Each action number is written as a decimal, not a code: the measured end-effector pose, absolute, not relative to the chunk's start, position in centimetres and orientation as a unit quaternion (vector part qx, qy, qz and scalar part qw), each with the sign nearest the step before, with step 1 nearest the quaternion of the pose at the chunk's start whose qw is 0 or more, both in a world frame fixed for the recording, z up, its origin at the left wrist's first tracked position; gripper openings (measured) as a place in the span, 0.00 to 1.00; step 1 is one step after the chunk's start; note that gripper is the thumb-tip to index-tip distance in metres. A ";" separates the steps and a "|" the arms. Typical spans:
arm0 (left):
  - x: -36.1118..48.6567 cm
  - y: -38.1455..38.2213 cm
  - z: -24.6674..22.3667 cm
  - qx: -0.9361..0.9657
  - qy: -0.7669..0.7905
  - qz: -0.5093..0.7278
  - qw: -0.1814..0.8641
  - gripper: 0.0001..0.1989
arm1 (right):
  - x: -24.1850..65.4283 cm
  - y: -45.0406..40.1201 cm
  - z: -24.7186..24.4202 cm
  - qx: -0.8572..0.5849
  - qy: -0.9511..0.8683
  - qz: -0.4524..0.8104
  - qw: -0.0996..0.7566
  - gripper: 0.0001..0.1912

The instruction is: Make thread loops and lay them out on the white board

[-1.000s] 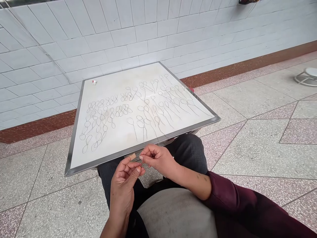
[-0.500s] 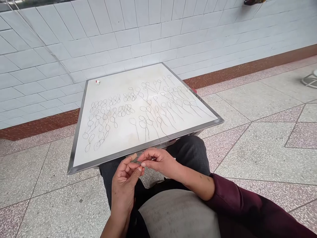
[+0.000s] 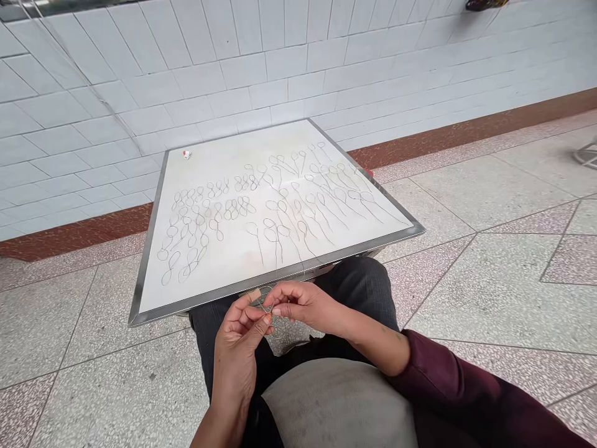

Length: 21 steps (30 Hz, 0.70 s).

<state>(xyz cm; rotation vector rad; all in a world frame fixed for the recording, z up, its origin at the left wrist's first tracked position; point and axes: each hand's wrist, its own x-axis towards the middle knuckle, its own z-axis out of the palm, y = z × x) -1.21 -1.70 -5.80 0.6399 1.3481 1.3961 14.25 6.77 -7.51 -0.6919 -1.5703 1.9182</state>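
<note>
My left hand [image 3: 240, 336] pinches a thin looped wire [image 3: 264, 306] between thumb and forefinger, in front of the table's near edge and above my lap. A tan bandage or tape [image 3: 255, 295] wraps one of its fingertips. Close against it, my right hand [image 3: 298, 303] has thumb and forefinger closed on the same wire. On the white table [image 3: 228, 261] lie many thin wire pieces: double loops [image 3: 216, 230] shaped like figure eights at the left, and single loops with long tails [image 3: 303, 230] at the centre and right.
A small red and white object [image 3: 187, 154] lies at the table's back left. The table has a grey metal edge [image 3: 186, 306] and stands by a white tiled wall [image 3: 242, 68]. A round metal stool [image 3: 588, 153] is at the far right.
My hands have shifted slightly right with the view. More of the wire now shows between my fingers, with a loop visible around the fingertips.
</note>
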 end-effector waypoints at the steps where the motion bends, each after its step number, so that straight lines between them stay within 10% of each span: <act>1: -1.1 -1.7 -5.8 0.262 0.560 0.588 0.522 0.24 | 14.2 6.8 -7.6 -0.264 -0.584 0.713 0.282 0.09; 13: -2.1 -0.6 -5.0 0.129 0.510 0.740 0.419 0.29 | 14.5 5.5 -10.6 -0.314 -0.578 0.684 0.316 0.10; 21: -2.1 0.8 -4.8 0.115 0.512 0.754 0.397 0.28 | 14.6 4.7 -9.9 -0.290 -0.858 0.286 0.313 0.11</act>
